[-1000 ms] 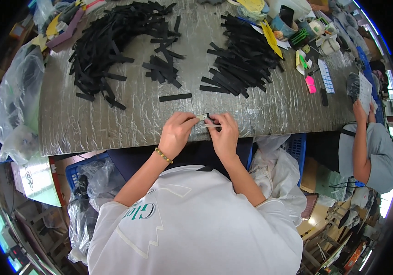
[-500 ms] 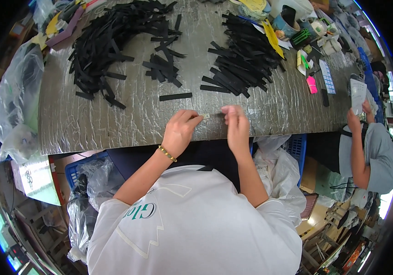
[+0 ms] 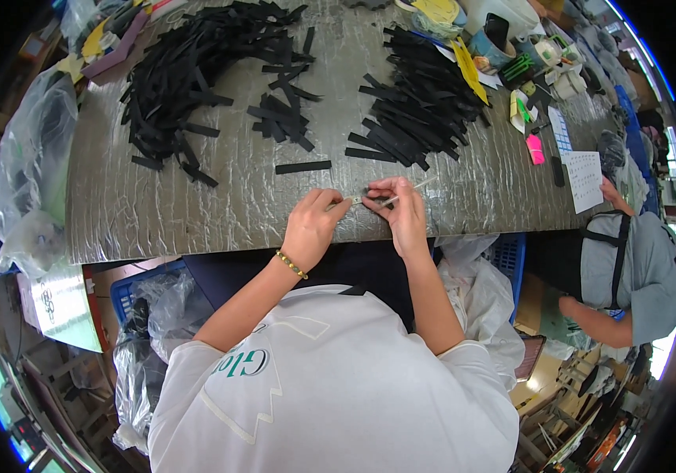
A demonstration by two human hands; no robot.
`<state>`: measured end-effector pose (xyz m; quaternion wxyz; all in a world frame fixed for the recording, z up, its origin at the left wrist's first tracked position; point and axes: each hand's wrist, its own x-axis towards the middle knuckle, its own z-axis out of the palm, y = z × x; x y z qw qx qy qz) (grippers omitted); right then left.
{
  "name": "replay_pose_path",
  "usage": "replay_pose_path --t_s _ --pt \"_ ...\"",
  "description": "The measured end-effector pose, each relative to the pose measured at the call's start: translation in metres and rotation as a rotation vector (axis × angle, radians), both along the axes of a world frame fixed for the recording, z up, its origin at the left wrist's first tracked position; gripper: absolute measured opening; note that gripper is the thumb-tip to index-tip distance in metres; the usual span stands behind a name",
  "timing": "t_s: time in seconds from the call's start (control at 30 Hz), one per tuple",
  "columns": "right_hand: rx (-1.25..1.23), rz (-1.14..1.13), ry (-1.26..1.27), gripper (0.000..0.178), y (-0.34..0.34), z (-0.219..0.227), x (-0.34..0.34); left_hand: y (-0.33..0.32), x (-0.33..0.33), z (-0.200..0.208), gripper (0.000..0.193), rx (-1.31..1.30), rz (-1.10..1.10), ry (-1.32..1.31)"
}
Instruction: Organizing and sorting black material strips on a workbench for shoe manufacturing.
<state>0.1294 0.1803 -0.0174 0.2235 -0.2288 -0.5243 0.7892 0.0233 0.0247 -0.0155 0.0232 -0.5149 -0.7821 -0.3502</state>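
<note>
My left hand point(image 3: 313, 223) pinches a small pale tag-like piece point(image 3: 356, 200) between thumb and forefinger, just above the table's near edge. Close to its right, my right hand point(image 3: 406, 219) has its fingers closed on a thin pale stick point(image 3: 425, 182) that slants up to the right. The fingertips of that hand come close to the small piece; whether they touch it I cannot tell. Ahead of my left hand, one black fabric strip point(image 3: 303, 167) lies by itself. Beyond are a small group of black strips point(image 3: 281, 118) and a larger, roughly aligned pile point(image 3: 413, 102).
A big tangled heap of black strips point(image 3: 172, 87) covers the table's point(image 3: 235, 205) far left. Cups with tools point(image 3: 489, 49), a pink piece point(image 3: 535, 149) and a yellow sheet point(image 3: 470, 71) sit at the right. A co-worker's hand point(image 3: 615, 195) is beside a white sheet point(image 3: 585, 181).
My right hand has come nearer my left, and the thin pale stick now shows in it. The co-worker's white sheet has moved left and down onto the table.
</note>
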Motion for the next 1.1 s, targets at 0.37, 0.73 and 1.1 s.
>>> replay_pose_path --t_s 0.37,0.73,1.1 --pt "0.573 0.105 -0.284 0.021 -0.003 0.009 0.004 -0.001 -0.001 0.001 0.031 -0.009 -0.004 0.004" --pt "0.67 0.061 -0.318 0.019 -0.007 0.013 0.0 -0.001 -0.002 0.003 0.03 0.003 -0.004 -0.004" --pt "0.718 0.095 -0.262 0.019 -0.005 0.011 0.004 -0.001 -0.002 0.002 0.027 0.017 0.011 0.03"
